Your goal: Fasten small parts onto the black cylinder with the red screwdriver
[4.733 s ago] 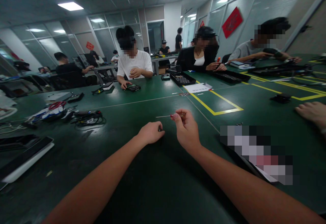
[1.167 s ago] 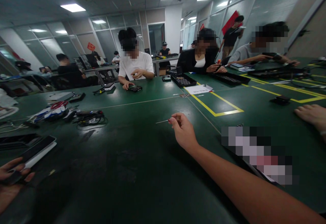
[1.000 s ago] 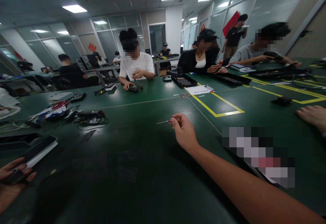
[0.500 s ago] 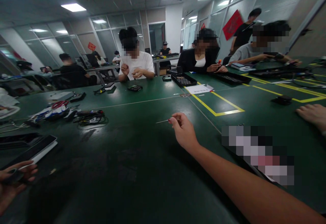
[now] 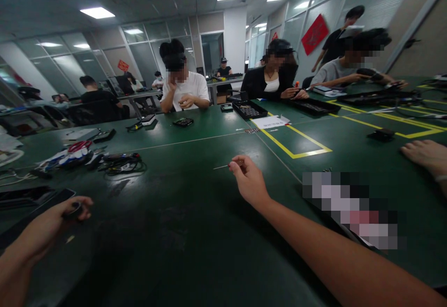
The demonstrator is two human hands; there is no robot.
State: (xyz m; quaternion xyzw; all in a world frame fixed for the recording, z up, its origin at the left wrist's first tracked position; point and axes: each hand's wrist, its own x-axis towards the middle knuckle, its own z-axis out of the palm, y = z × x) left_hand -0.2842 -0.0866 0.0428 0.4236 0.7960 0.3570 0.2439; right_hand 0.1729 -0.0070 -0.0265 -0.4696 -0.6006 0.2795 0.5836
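My right hand is closed around the handle of a slim screwdriver, held over the middle of the green table. Its thin metal shaft points left, and fingers cover most of the handle. At the left, my left hand has its fingers curled round a small dark rounded object whose kind I cannot make out. That hand is above the table, beside a black tray-like case partly hidden behind the forearm. A small pale scrap lies below it.
Bundled cables lie at the left. Beyond them is a white box. Black trays stand across the table by seated co-workers. Yellow tape marks the surface. Another person's hand rests at the right, near a blurred-out item.
My left hand has come in from the left edge, moving right and up with the dark object. The black-and-white device edge there is now covered. My right hand stays nearly still with the screwdriver.
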